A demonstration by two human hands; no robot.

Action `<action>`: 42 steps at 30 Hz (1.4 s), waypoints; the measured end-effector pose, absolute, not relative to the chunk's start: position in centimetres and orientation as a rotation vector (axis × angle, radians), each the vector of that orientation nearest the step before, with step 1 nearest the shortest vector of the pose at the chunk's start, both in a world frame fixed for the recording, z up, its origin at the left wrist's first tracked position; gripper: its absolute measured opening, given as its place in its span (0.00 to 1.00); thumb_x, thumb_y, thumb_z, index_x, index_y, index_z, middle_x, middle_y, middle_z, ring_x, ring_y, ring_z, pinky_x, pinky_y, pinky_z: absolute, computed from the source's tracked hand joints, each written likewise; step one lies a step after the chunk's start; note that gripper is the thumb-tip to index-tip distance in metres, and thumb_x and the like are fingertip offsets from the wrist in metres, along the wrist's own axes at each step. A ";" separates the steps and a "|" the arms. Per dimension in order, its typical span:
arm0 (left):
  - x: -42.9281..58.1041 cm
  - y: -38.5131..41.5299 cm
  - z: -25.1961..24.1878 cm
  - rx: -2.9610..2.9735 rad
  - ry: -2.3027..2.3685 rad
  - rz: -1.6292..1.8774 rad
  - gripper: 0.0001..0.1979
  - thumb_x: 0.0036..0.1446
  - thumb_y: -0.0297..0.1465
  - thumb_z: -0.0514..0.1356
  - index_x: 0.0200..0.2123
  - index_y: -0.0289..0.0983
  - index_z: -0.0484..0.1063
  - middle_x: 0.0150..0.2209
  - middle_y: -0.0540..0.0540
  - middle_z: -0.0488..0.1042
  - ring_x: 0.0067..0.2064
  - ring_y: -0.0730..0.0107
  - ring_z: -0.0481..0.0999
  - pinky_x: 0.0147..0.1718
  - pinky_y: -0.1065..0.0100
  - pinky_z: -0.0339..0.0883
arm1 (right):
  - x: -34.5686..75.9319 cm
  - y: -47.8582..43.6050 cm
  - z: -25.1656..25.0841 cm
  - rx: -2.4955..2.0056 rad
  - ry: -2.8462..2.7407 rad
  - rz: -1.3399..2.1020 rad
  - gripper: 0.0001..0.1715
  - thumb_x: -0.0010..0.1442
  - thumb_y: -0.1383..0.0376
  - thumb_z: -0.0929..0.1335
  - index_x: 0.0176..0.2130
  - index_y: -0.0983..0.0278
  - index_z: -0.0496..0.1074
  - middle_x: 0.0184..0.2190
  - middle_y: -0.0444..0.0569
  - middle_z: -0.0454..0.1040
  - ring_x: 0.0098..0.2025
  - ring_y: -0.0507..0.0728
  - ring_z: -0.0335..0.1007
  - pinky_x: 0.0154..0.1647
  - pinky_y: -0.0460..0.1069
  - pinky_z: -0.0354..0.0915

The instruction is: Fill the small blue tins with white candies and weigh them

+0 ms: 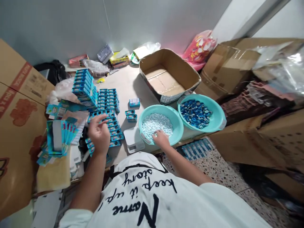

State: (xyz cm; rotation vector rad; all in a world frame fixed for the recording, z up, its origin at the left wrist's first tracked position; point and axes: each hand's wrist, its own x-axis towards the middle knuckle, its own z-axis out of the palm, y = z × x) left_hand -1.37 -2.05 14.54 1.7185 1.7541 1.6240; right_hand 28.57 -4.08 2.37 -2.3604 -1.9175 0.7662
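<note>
My right hand (161,139) reaches into a turquoise basin (177,133) of small white pellets (158,123). Its fingers are bent together and closed on some of the pellets near the basin's front side. My left hand (99,133) hovers over rows of small blue boxes (115,132) with dark round openings. Its fingers are partly curled with gaps between them, and I see nothing held in it. Between the rows and the basin stand two small blue boxes (131,116) and one more blue box (134,102). A white scale (134,139) sits partly against the basin.
A second turquoise basin (219,115) holds blue and silver round pieces. Behind it stands an open cardboard tray (169,77). Stacked blue boxes (83,87) and flat cartons (54,136) crowd the left. Large cardboard boxes (21,126) flank both sides; blue packs (197,148) lie below the table edge.
</note>
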 end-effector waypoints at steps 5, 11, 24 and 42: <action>1.8 2.5 9.3 1.957 1.766 1.032 0.19 0.53 0.19 0.53 0.43 0.36 0.77 0.39 0.44 0.79 0.40 0.65 0.79 0.41 0.65 0.77 | 28.9 -3.7 2.1 -2.348 -1.947 0.863 0.27 0.64 0.51 0.66 0.57 0.62 0.72 0.60 0.57 0.69 0.59 0.67 0.66 0.53 0.56 0.62; 5.3 8.7 4.8 2.190 1.740 0.423 0.22 0.52 0.22 0.64 0.52 0.39 0.76 0.52 0.38 0.73 0.55 0.50 0.72 0.55 0.54 0.69 | 29.4 -3.4 1.7 -2.325 -1.925 0.888 0.20 0.67 0.56 0.64 0.51 0.64 0.74 0.52 0.58 0.72 0.55 0.65 0.68 0.51 0.54 0.62; 5.3 8.6 3.8 2.465 1.614 0.041 0.09 0.61 0.23 0.58 0.38 0.41 0.75 0.54 0.40 0.72 0.58 0.51 0.66 0.60 0.49 0.58 | 29.5 -3.6 2.5 -2.295 -1.909 0.828 0.18 0.69 0.60 0.63 0.49 0.65 0.76 0.51 0.57 0.73 0.55 0.63 0.69 0.51 0.53 0.60; 2.6 -3.3 7.5 2.192 1.804 0.704 0.12 0.63 0.23 0.56 0.48 0.40 0.64 0.51 0.38 0.67 0.58 0.57 0.70 0.60 0.56 0.66 | 29.3 -4.4 2.4 -2.263 -1.922 0.859 0.20 0.70 0.59 0.60 0.51 0.65 0.75 0.54 0.59 0.72 0.56 0.66 0.67 0.55 0.57 0.59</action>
